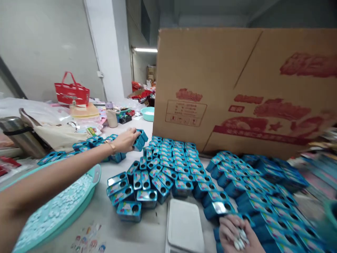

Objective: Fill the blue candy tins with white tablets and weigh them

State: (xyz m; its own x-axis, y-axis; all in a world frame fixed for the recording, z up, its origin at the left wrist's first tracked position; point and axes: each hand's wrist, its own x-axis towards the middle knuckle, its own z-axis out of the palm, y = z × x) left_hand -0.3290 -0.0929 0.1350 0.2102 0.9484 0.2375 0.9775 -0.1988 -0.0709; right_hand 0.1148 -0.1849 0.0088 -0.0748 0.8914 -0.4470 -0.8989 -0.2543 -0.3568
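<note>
My left hand (125,140) reaches out over the table, its fingers closed round a few small blue tins (140,140) held side by side. At the lower right, my right hand (235,232) is curled, palm up, round several small white pieces (240,239) that look like tablets. Close beside it, rows of blue tins (265,207) with a dark round hole in each lid fill the right side. More blue tins (147,196) stand loosely grouped in the middle. A flat white scale (184,225) lies between the hands, near the front.
A turquoise basin (97,174) of white pieces sits under my left forearm. Behind the tins rises a big cardboard box (210,80). At the left are a steel flask (22,137), a cloth bag (63,135) and a red bag (73,93). Stickers (89,240) lie at the front.
</note>
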